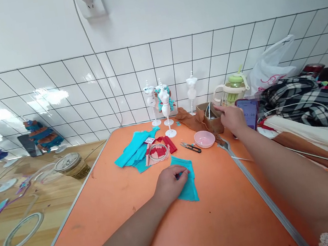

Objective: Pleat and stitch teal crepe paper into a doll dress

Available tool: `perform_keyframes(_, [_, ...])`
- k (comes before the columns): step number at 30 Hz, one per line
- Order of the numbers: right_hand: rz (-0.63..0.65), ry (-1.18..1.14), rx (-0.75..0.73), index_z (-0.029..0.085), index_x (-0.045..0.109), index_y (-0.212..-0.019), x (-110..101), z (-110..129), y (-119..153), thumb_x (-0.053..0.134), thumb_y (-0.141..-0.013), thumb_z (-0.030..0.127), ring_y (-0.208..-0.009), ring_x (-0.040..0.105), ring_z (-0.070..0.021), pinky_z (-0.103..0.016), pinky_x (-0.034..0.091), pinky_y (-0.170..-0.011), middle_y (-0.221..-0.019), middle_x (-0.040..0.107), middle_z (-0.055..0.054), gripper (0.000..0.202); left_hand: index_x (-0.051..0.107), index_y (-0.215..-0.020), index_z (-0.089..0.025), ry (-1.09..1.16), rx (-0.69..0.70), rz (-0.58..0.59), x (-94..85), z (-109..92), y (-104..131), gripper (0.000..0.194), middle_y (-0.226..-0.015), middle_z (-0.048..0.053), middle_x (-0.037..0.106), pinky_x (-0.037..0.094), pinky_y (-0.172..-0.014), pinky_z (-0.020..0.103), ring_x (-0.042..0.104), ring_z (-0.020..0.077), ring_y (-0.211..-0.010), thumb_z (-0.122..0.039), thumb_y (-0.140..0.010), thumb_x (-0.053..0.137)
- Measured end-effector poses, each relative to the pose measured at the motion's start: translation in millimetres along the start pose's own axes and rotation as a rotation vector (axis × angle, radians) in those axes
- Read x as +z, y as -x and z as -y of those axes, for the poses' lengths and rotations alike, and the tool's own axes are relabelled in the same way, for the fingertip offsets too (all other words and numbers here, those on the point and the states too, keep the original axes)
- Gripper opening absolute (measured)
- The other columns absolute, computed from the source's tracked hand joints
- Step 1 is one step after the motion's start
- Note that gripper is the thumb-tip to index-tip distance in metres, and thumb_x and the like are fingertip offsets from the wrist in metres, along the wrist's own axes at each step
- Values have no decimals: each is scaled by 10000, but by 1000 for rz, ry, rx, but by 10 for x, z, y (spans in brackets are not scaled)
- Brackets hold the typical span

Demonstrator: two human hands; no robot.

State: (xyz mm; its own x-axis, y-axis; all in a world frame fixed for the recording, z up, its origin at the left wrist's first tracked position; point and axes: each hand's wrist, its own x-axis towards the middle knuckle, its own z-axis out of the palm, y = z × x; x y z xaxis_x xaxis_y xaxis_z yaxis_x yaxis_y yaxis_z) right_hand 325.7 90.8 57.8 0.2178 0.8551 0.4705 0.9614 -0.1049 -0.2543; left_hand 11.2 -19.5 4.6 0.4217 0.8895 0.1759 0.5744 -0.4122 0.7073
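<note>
on the orange tabletop (157,233), the left hand (170,182) is narrowed to a pinch over the turquoise cloth (189,188), its fingertips closed on the upper part; whether a needle or thread is also held cannot be told. the piece is laid nearly flat, with creases across it. by its look it should be judged very light, thin and limp, easily rucked or dragged askew, and hardly breakable, though its cut edges might fray. it would best be taken by a side edge, between thumb and forefinger, with the rest kept flat against the table.

farther off, the small scissors (190,147) are seen beside the pink bowl (205,139); they look stiff and sharp, and are best grasped by the dark handles. the right hand (234,119) is raised near the cardboard box (214,125) and the phone (249,113), forefinger extended, the other fingers curled; whether anything is held there cannot be told.
</note>
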Motion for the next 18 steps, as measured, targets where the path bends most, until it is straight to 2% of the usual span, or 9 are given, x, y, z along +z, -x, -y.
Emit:
perform_keyframes(2, [-9,29,16,270,625,-1214,-29,15,-12,376,-871,176,-1066,528,-286,-435,401,-886,-1086,667,-103,435,727,-846,-236,-28,-36,12,3,5,3,278,-862,2,711,459,-659,246,616,155,-748,-348,-862,473])
perform_keyframes(7, [41,55,-77,270,554,-1282,-93,63,-136,404,-877,279,-1124,484,-316,-457,407,-860,-1295,569,-76,432,732,-841,-246,-125,33,-27,-9,-26,3,270,-847,6,720,431,-708,282,591,182,-800,-340,-855,480])
perform_keyframes(11, [66,41,-44,303,630,-1190,-116,81,-253,365,-897,300,-1039,554,-272,-427,390,-850,-1139,665,-65,395,731,-817,-247,-159,110,-50,-37,-71,-3,253,-801,14,720,424,-732,312,585,198,-794,-336,-853,497])
perform_keyframes(14, [97,73,-1,314,716,-1027,-157,74,-322,495,-832,369,-918,598,-241,-395,389,-838,-985,713,-36,300,737,-817,-245,-145,158,-13,-44,-77,1,248,-805,21,721,429,-772,315,601,191,-794,-333,-852,508])
perform_keyframes(16, [72,73,7,306,707,-1056,-220,104,-311,562,-780,400,-904,599,-251,-386,402,-818,-976,713,-43,325,738,-836,-247,-128,155,20,-37,-66,7,251,-814,19,721,440,-757,299,611,186,-801,-336,-858,505])
perform_keyframes(18, [-43,-9,-48,276,647,-1174,-303,198,-193,544,-795,349,-940,589,-254,-372,413,-815,-1050,694,-61,400,737,-874,-250,-108,131,30,-26,-49,11,258,-844,16,722,453,-731,282,618,184,-814,-348,-865,498])
